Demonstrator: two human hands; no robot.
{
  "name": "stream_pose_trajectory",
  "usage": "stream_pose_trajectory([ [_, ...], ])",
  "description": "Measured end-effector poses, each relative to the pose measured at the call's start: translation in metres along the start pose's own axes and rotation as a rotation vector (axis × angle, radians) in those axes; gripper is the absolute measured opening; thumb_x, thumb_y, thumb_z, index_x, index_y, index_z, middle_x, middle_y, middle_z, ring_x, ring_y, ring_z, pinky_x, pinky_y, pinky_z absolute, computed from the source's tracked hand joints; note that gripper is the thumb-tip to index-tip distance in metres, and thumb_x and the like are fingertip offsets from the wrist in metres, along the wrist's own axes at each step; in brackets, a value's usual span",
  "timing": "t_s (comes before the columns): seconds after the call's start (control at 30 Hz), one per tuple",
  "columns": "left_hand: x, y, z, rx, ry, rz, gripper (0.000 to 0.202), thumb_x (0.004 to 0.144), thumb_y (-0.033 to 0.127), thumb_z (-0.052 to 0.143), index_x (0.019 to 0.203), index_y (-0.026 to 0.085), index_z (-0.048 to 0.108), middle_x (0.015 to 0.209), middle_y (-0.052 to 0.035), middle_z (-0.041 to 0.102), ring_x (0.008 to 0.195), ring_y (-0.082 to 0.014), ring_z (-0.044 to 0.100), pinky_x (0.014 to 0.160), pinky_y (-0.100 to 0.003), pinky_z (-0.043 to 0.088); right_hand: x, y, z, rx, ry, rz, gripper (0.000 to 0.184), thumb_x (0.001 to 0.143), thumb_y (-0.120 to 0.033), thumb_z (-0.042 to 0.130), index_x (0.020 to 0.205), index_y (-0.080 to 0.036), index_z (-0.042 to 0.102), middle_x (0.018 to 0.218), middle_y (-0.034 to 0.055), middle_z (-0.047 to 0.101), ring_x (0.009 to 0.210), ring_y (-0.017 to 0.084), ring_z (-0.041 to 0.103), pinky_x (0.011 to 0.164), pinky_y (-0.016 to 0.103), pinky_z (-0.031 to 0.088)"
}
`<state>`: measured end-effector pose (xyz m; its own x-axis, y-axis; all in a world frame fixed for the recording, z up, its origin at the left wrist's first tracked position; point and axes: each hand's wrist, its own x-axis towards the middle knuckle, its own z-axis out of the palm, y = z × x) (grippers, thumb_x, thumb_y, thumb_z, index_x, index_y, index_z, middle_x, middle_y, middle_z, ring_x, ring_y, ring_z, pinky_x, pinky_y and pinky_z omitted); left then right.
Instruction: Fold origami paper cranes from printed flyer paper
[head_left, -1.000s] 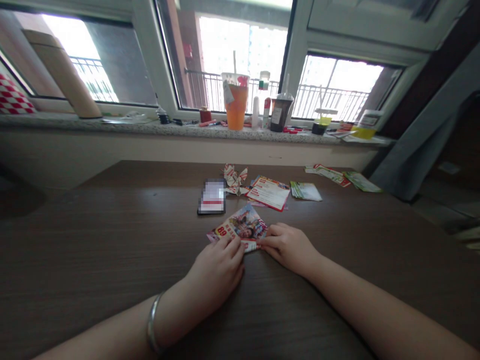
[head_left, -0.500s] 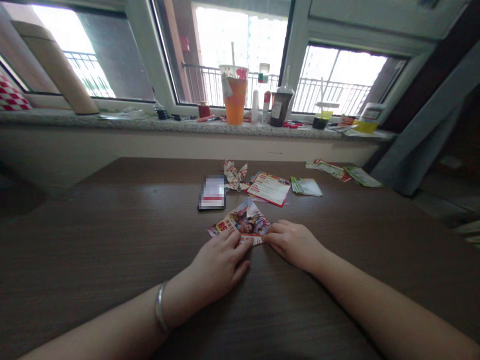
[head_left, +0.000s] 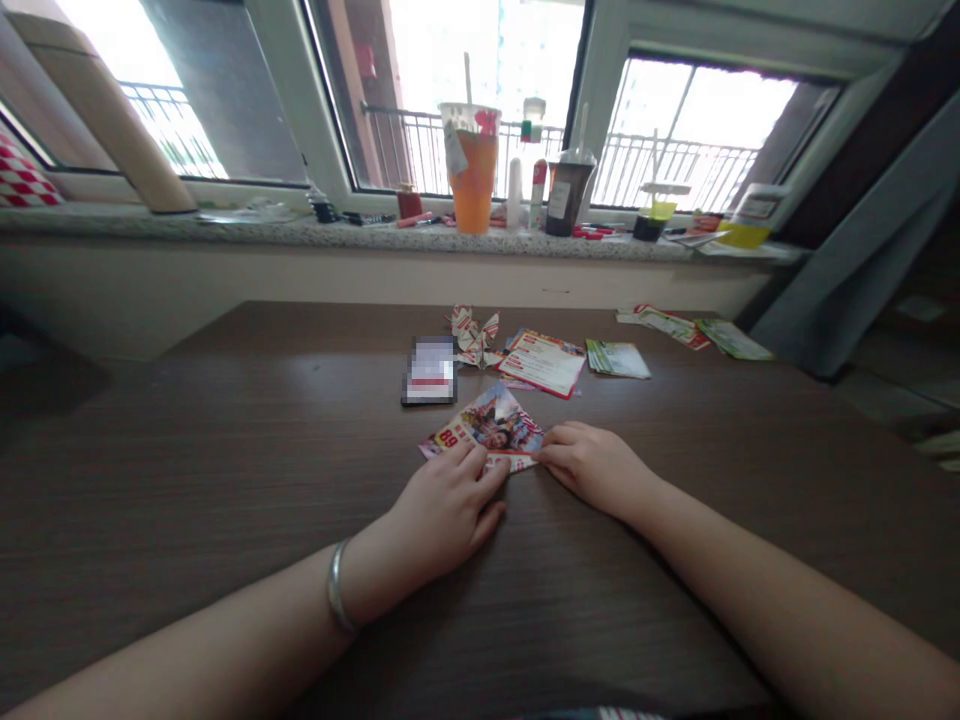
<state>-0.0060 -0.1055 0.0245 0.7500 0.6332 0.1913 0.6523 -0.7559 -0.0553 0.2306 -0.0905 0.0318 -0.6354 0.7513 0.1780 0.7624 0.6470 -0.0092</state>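
A folded, brightly printed paper flyer (head_left: 499,418) lies on the table before me, with a large "89" near its left corner. My left hand (head_left: 454,500), with a silver bangle at its wrist, rests on the flyer's lower left edge. Its fingers are stretched out and press the paper down, the thumb apart on the table. At the right corner of the paper, my right hand (head_left: 589,462) has its fingertips pressed together on the edge. The fingers cover parts of the flyer's near edge.
Behind the flyer are a phone (head_left: 430,370), folded paper figures (head_left: 476,335) and a stack of printed cards (head_left: 546,362). Green cards (head_left: 617,359) and more leaflets (head_left: 671,325) lie to the right. An orange drink cup (head_left: 474,180) and a dark drink cup (head_left: 566,195) stand on the windowsill.
The flyer's top part, which showed a raised pale fold, now lies flatter. Both hands keep about the same hold. The camera view has shifted slightly.
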Motion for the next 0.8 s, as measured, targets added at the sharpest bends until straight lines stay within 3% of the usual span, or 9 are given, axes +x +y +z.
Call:
stream_pose_trajectory([
  [0.27,-0.003,0.002,-0.004,-0.008,-0.029,-0.020,0.049,0.095,0.041,0.042,0.141,0.024,0.043,0.122,-0.0127,0.055,0.115,-0.0289,0.049,0.101,-0.045,0.039,0.000,-0.003,-0.006,-0.011,-0.071,0.037,0.026,0.096,-0.024,0.047,0.099,-0.021,0.072,0.095,0.0061,0.067,0.091,0.018,0.060,0.079,0.027,0.045],
  [0.8,-0.002,0.002,0.000,0.001,-0.043,-0.033,0.050,0.095,0.043,0.041,0.141,0.023,0.043,0.124,-0.0130,0.051,0.117,-0.0302,0.046,0.103,-0.045,0.037,-0.011,0.011,-0.024,0.002,-0.136,0.094,0.025,0.093,-0.026,0.050,0.092,-0.025,0.075,0.102,0.0022,0.071,0.093,0.017,0.065,0.079,0.027,0.047],
])
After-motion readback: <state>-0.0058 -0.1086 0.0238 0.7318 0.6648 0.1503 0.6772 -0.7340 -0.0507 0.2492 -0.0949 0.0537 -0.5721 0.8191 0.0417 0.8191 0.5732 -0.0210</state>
